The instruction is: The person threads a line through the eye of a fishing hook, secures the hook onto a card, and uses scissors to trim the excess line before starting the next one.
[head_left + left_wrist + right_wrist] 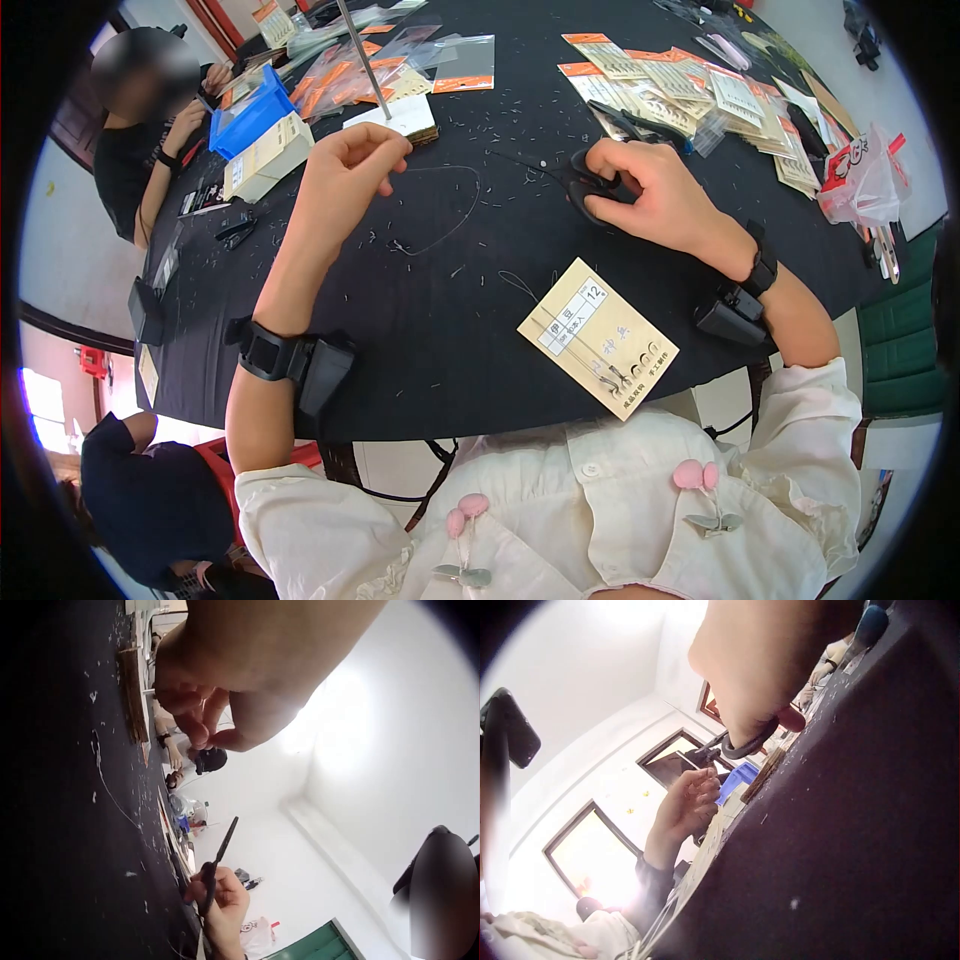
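My left hand (350, 180) is raised over the table with thumb and forefinger tips pinched together. A thin clear line (477, 190) trails from beside these fingers in a curve; what lies between the tips is too fine to make out. Just beyond this hand a metal rod (366, 62) stands upright in a block with a white top (408, 116). My right hand (655, 195) holds black scissors (580, 188) by the handles, their blades toward the left hand. Nearer me lies a cream card (600, 340) with fishing hooks (645, 358) on it.
Packets of carded hooks (660, 85) are heaped at the back right, beside a plastic bag (865, 180). Orange-edged clear packets (340, 75) lie at the back left, near a blue tray (250, 112). Line scraps dot the black cloth. Another person (140, 130) sits at the left.
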